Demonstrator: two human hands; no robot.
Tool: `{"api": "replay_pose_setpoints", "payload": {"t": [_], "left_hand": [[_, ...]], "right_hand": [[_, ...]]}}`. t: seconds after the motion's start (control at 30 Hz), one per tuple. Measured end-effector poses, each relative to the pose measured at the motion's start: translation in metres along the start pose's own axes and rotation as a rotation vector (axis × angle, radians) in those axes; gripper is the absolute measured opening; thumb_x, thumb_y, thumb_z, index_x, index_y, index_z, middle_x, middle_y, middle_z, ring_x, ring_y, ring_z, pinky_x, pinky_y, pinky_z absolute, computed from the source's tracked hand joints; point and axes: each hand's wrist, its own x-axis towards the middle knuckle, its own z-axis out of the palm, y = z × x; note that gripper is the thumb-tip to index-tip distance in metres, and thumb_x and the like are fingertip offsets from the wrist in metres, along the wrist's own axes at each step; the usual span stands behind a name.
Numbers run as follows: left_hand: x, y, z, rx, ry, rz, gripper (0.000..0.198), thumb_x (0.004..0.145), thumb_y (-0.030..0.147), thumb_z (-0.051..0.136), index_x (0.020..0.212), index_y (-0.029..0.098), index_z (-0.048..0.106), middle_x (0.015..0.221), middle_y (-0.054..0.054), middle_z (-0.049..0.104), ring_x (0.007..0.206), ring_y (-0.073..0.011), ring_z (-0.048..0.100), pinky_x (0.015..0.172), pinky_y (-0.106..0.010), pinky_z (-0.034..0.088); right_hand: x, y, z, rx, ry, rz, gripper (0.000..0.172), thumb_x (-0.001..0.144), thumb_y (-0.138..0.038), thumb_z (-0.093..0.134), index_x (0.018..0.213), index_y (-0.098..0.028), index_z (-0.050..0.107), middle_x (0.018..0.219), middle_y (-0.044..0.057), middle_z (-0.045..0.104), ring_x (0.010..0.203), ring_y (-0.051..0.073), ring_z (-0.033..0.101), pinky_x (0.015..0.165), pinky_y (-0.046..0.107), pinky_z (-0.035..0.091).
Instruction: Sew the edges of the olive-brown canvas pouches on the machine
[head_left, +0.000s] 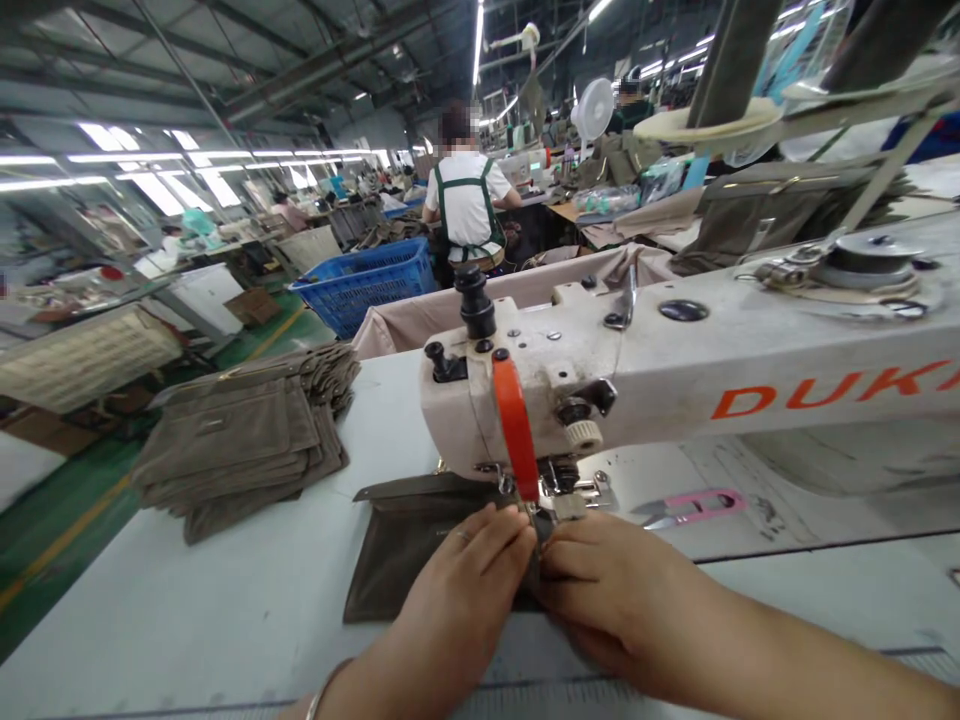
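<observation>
A dark grey-brown fabric bag piece (pixel 405 550) lies on the white table under the head of the sewing machine (pixel 480 400). My left hand (pixel 472 570) rests on top of its right part, fingers stretched out close together near the presser foot (pixel 544 515). Just right of it, my right hand (pixel 607 580) has its fingers curled and closed on the piece's edge, and the fingertips are partly hidden. A red-orange guard (pixel 516 430) hangs in front of the needle area. Pink-handled thread snips (pixel 697 505) lie on the machine bed behind my right hand.
A stack of similar fabric pieces (pixel 240 430) sits on the table at the left. Beyond stand a pink cloth-lined bin (pixel 405 325) and a blue plastic basket (pixel 367 285). A person in a white shirt (pixel 465 195) works with their back turned. A ruler strip (pixel 555 695) runs along the front edge.
</observation>
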Motion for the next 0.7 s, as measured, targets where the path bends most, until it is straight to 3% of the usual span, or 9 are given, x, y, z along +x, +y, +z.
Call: {"api": "replay_pose_setpoints", "payload": {"t": [0.13, 0.37, 0.57, 0.7], "left_hand": [[0.002, 0.002, 0.001, 0.038, -0.129, 0.02, 0.039, 0.092, 0.009, 0.046, 0.131, 0.009, 0.049, 0.13, -0.013, 0.057, 0.125, -0.0265, 0.051, 0.11, -0.043, 0.043], [0.016, -0.007, -0.01, 0.02, -0.174, 0.035, 0.032, 0.093, 0.007, 0.045, 0.124, 0.012, 0.052, 0.124, -0.01, 0.059, 0.115, -0.0226, 0.056, 0.104, -0.039, 0.048], [0.018, -0.012, -0.006, 0.064, -0.108, 0.062, 0.031, 0.093, 0.007, 0.047, 0.123, 0.009, 0.053, 0.124, -0.013, 0.059, 0.116, -0.0256, 0.056, 0.103, -0.042, 0.049], [0.01, -0.009, -0.005, 0.005, -0.028, 0.076, 0.026, 0.094, 0.01, 0.049, 0.119, 0.01, 0.056, 0.117, -0.011, 0.063, 0.115, -0.0216, 0.057, 0.105, -0.039, 0.048]], "right_hand": [[0.002, 0.0, 0.001, -0.026, -0.015, 0.011, 0.012, 0.089, -0.022, 0.055, 0.086, -0.02, 0.065, 0.09, 0.002, 0.067, 0.087, 0.02, 0.058, 0.079, 0.037, 0.047], [0.006, 0.0, 0.001, -0.016, -0.001, 0.041, 0.022, 0.087, -0.019, 0.051, 0.1, -0.021, 0.068, 0.094, 0.004, 0.068, 0.092, 0.022, 0.059, 0.08, 0.038, 0.047], [0.007, 0.001, -0.001, -0.028, 0.013, 0.05, 0.024, 0.088, -0.016, 0.049, 0.105, -0.02, 0.067, 0.099, 0.005, 0.067, 0.097, 0.023, 0.058, 0.085, 0.04, 0.046], [0.002, 0.005, -0.011, 0.067, 0.024, 0.015, 0.023, 0.091, -0.016, 0.05, 0.105, -0.021, 0.067, 0.098, 0.004, 0.068, 0.095, 0.02, 0.059, 0.086, 0.037, 0.044]]}}
